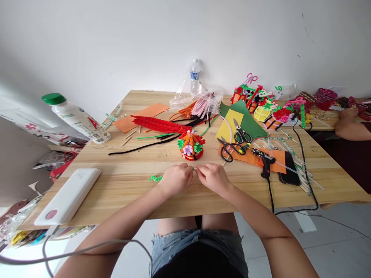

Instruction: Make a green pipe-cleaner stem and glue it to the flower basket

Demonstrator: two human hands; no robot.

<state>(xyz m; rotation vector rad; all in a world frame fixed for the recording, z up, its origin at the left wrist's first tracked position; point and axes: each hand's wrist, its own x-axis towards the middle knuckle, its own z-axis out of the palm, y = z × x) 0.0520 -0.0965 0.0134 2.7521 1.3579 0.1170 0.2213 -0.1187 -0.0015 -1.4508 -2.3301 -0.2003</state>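
My left hand point(176, 178) and my right hand point(213, 177) meet over the near middle of the wooden table point(121, 189), fingers pinched together on a short green pipe cleaner point(194, 168) between them. Just beyond the hands stands a small pipe-cleaner flower basket point(191, 145) in red, orange, pink and green. A curled green pipe cleaner piece point(155, 178) lies on the table left of my left hand.
Red pipe cleaners point(160, 124), orange paper point(139, 116), two scissors point(232, 148), a glue gun point(263, 159), a phone point(288, 173), a white power bank point(69, 195), a lying bottle point(77, 117) and finished flower baskets point(265, 106) crowd the table. Another person's arm point(352, 125) rests at the far right.
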